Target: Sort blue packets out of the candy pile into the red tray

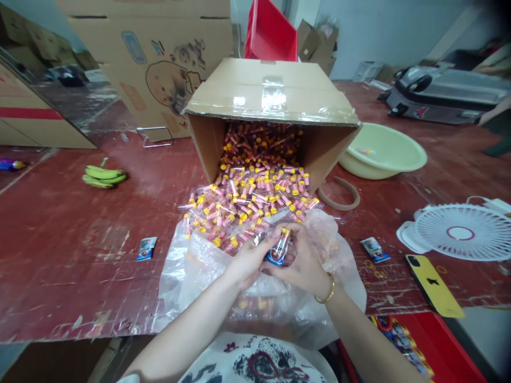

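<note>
Both hands meet just in front of a heap of small pink candy tubes (pixel 255 197) with yellow caps in clear wrappers. Between them is a small shiny blue packet (pixel 278 251) with a clear, yellow-topped upper part. My left hand (pixel 249 260) grips its left side, thumb along the edge. Closed around the right side is my right hand (pixel 303 260), a gold bangle on its wrist. The fingers partly cover the packet, so its full shape is hidden. Under both hands spreads a translucent plastic bag (pixel 191 271). The tubes spill from a cardboard box (pixel 247 88) lying on its side.
Two flat blue sachets (pixel 147 248) lie left and right on the red table (pixel 59 229). Green bananas (pixel 104 176) are at left. To the right are a green basin (pixel 383 154), a tape ring (pixel 339 194), a white fan (pixel 459 232), a yellow phone (pixel 435 287) and, lower, a red bin (pixel 451 346).
</note>
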{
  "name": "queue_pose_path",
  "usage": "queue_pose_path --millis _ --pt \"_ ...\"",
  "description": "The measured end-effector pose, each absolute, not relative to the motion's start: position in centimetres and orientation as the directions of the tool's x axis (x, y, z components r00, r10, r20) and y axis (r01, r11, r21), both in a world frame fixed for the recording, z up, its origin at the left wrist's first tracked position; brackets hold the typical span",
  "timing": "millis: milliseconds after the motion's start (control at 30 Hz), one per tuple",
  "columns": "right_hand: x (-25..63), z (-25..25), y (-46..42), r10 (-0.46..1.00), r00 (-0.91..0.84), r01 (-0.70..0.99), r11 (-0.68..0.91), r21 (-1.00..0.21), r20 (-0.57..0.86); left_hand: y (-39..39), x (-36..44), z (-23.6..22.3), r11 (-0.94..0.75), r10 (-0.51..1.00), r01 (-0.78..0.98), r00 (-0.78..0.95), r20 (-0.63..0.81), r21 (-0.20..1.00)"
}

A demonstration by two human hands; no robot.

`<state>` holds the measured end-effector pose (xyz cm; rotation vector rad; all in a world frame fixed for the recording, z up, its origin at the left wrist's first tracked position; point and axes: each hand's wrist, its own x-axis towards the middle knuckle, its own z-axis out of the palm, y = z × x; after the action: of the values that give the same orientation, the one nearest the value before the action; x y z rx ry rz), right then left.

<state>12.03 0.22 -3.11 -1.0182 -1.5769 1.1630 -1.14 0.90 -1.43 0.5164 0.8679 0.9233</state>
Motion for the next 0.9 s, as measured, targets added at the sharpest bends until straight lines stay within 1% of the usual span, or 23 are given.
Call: queue_pose_path --millis 133,267,433,500,567,667,733,800,833,900 --pt "12.2 -4.0 0.4 0.933 -0.207 0.134 0.326 -0.936 0.295 0.4 -1.4 -1.8 0.477 0.878 -0.439 0.281 -0.388 0.761" --pt "12.1 -4.5 0.1 0.940 -0.183 0.107 0.310 -0.945 0.287 0.3 -1.3 -1.8 0.445 0.894 -0.457 0.274 -0.354 0.770" --pt "12.4 -4.2 -0.3 0.939 -0.176 0.151 0.322 -0.935 0.295 0.2 -1.1 -1.9 0.446 0.894 -0.458 0.275 -0.355 0.769" --pt "12.7 -3.8 -0.1 0.936 -0.185 0.135 0.326 -0.936 0.299 0.1 -1.2 -2.0 0.425 0.903 -0.455 0.264 -0.338 0.783" --pt "12.9 -3.4 0.2 0.942 -0.186 0.087 0.298 -0.951 0.278 0.2 -1.3 -2.2 0.440 0.896 -0.417 0.265 -0.357 0.795" --pt "13.8 -3.3 0.7 0.977 -0.124 0.009 0.177 -0.984 0.175 0.3 -1.4 -2.2 0.528 0.845 -0.328 0.292 -0.447 0.784" --pt "16.0 -3.8 0.7 0.993 0.005 -0.034 0.115 -0.993 0.115 0.4 -1.4 -2.2 0.572 0.817 -0.313 0.298 -0.494 0.758" --pt "20.3 -4.8 -0.2 0.966 0.249 0.006 0.065 -0.998 0.065 0.8 -1.6 -2.1 0.578 0.815 -0.313 0.276 -0.510 0.754" --pt "23.3 -5.5 -1.3 0.918 0.396 0.052 0.018 -0.998 0.038 1.0 -1.7 -2.2 0.569 0.821 -0.301 0.264 -0.507 0.765" --pt "29.9 -7.0 -5.2 0.760 0.650 0.134 -0.136 -0.982 -0.017 1.8 -2.0 -2.4 0.525 0.848 -0.248 0.234 -0.476 0.814"
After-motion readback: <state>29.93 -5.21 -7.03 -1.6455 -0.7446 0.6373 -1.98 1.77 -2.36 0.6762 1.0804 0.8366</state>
